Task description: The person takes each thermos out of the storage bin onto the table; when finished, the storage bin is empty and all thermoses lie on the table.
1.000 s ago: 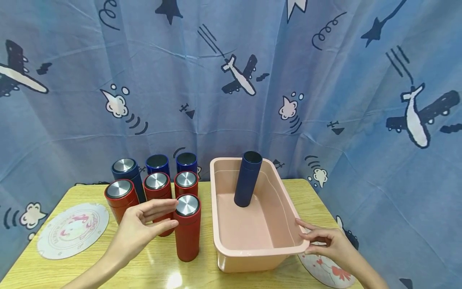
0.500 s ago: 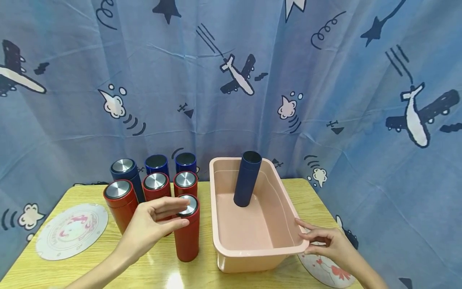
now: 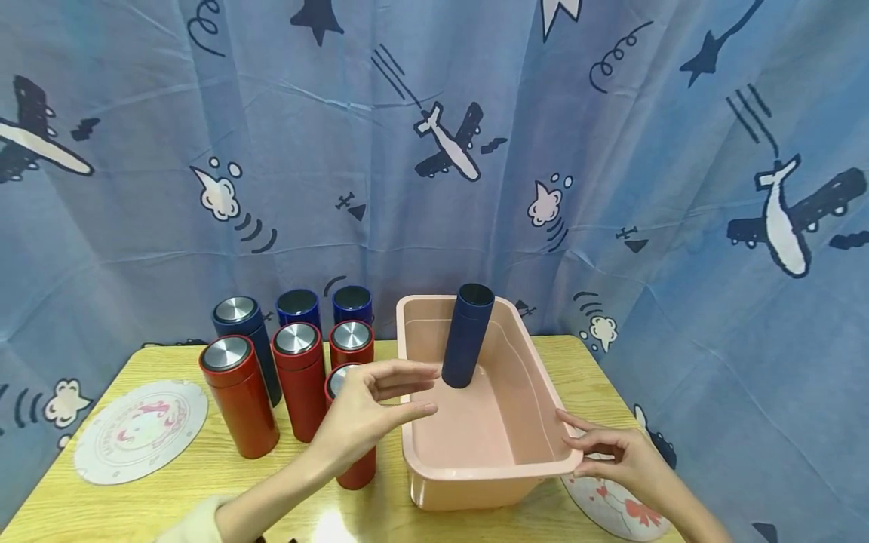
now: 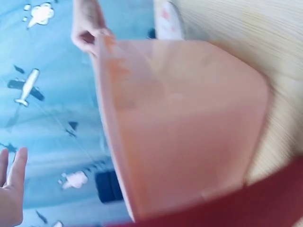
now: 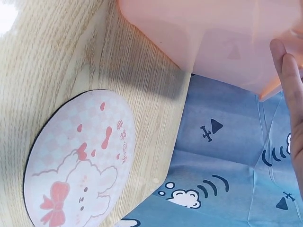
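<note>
My left hand [image 3: 373, 411] hovers at the left rim of a pink plastic bin [image 3: 468, 475], thumb and fingers apart with nothing between them. Partly behind that hand stands a red thermos bottle [image 3: 357, 471] with a silver lid. My right hand [image 3: 614, 452] pinches the bin's right front rim, also visible in the right wrist view, where a finger [image 5: 286, 66] lies beside the bin wall. Leaning inside the bin, towards its back, is a dark blue open-topped cylinder [image 3: 467, 339]. In the left wrist view, the left hand [image 4: 12, 189] shows only at the edge.
More red thermoses, such as this one [image 3: 241, 400], stand left of the bin. Behind them are a lidded dark blue thermos [image 3: 247, 324] and two blue open-topped cylinders [image 3: 353, 302]. Round mats lie at left [image 3: 139, 430] and right [image 5: 80, 165]. A blue curtain [image 3: 305, 188] hangs behind.
My left hand has moved right, from beside the front red thermos to over the bin's left rim, with nothing in it. My right hand stays on the bin rim.
</note>
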A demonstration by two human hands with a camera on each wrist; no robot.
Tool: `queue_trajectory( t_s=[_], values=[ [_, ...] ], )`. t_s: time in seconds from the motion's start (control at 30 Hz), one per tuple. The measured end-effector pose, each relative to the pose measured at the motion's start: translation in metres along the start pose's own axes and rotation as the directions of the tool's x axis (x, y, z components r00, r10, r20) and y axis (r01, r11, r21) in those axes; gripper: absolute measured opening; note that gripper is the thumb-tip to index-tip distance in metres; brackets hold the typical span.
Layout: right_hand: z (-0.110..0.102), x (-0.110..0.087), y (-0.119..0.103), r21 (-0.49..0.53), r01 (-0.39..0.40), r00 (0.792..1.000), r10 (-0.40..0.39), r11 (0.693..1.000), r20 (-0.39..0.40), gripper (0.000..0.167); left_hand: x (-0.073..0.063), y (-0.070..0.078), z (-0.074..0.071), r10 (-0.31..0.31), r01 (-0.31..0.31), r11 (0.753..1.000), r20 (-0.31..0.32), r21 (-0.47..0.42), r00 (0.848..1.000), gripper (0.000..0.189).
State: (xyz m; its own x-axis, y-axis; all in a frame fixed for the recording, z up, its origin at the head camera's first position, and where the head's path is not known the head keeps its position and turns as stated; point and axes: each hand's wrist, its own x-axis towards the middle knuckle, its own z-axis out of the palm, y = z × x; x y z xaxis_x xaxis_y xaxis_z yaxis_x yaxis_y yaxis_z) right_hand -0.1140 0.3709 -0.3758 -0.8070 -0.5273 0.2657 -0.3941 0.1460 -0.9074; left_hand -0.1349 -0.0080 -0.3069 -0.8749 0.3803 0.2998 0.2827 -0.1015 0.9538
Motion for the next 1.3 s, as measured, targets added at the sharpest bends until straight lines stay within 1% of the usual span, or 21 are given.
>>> queue_trajectory(
  t_s=[0.13, 0.23, 0.37, 0.47, 0.53, 0.6, 0.73, 0.8, 0.87, 1.0, 1.07, 1.13, 1.17, 1.23, 1.3],
  values=[
    [-0.002, -0.001, 0.000, 0.003, 0.000, 1.000, 0.000, 1.000, -0.004, 0.032, 0.022, 0.005, 0.025, 0.000, 0.004, 0.997, 0.045, -0.076, 0.999, 0.037],
    [-0.003, -0.001, 0.002, 0.010, 0.029, 1.000, -0.029, 1.000, -0.001, 0.032, 0.041, 0.007, 0.043, 0.010, 0.000, 0.991, 0.075, -0.131, 0.997, 0.035],
    [-0.004, -0.003, 0.005, 0.027, 0.091, 0.996, -0.092, 0.995, 0.011, 0.032, 0.065, 0.007, 0.066, 0.033, -0.015, 0.980, 0.086, -0.198, 0.996, 0.035],
    [-0.005, -0.004, 0.006, 0.036, 0.110, 0.994, -0.111, 0.993, 0.012, 0.033, 0.079, 0.004, 0.079, 0.036, -0.016, 0.973, 0.082, -0.229, 0.996, 0.035],
    [-0.006, -0.006, 0.007, 0.039, 0.114, 0.993, -0.114, 0.993, 0.010, 0.033, 0.088, 0.002, 0.087, 0.035, -0.017, 0.971, 0.072, -0.239, 0.997, 0.034],
    [-0.006, -0.006, 0.007, 0.042, 0.119, 0.993, -0.120, 0.992, 0.013, 0.034, 0.097, 0.001, 0.094, 0.040, -0.027, 0.973, 0.052, -0.230, 0.998, 0.033],
    [-0.007, -0.007, 0.006, 0.049, 0.115, 0.993, -0.116, 0.992, 0.020, 0.034, 0.115, -0.001, 0.105, 0.096, -0.096, 0.984, -0.007, -0.147, 0.995, 0.031],
    [-0.007, -0.006, 0.006, 0.058, 0.095, 0.995, -0.096, 0.994, 0.019, 0.034, 0.126, -0.005, 0.108, 0.133, -0.135, 0.985, -0.021, -0.108, 0.991, 0.030],
    [-0.007, -0.006, 0.005, 0.046, 0.095, 0.995, -0.096, 0.994, 0.017, 0.034, 0.138, -0.012, 0.109, 0.167, -0.167, 0.981, -0.006, -0.103, 0.986, 0.030],
    [-0.005, -0.005, 0.004, 0.035, 0.102, 0.995, -0.103, 0.994, 0.014, 0.034, 0.164, -0.034, 0.106, 0.236, -0.225, 0.961, 0.049, -0.163, 0.971, 0.033],
    [-0.004, -0.004, 0.004, 0.036, 0.095, 0.995, -0.095, 0.995, 0.012, 0.034, 0.174, -0.045, 0.102, 0.259, -0.244, 0.952, 0.061, -0.186, 0.964, 0.034],
    [-0.003, -0.003, 0.003, 0.040, 0.080, 0.997, -0.080, 0.996, 0.010, 0.034, 0.181, -0.055, 0.097, 0.268, -0.251, 0.948, 0.062, -0.197, 0.961, 0.035],
    [-0.002, -0.003, 0.002, 0.038, 0.077, 0.997, -0.077, 0.996, 0.007, 0.033, 0.182, -0.057, 0.093, 0.266, -0.249, 0.948, 0.065, -0.200, 0.962, 0.036],
    [-0.001, -0.002, 0.001, 0.028, 0.073, 0.997, -0.073, 0.997, 0.003, 0.033, 0.182, -0.060, 0.086, 0.254, -0.236, 0.954, 0.079, -0.187, 0.964, 0.036],
    [0.000, -0.001, 0.001, 0.006, 0.071, 0.997, -0.071, 0.997, -0.006, 0.033, 0.180, -0.060, 0.080, 0.247, -0.231, 0.960, 0.092, -0.158, 0.965, 0.036]
  ],
)
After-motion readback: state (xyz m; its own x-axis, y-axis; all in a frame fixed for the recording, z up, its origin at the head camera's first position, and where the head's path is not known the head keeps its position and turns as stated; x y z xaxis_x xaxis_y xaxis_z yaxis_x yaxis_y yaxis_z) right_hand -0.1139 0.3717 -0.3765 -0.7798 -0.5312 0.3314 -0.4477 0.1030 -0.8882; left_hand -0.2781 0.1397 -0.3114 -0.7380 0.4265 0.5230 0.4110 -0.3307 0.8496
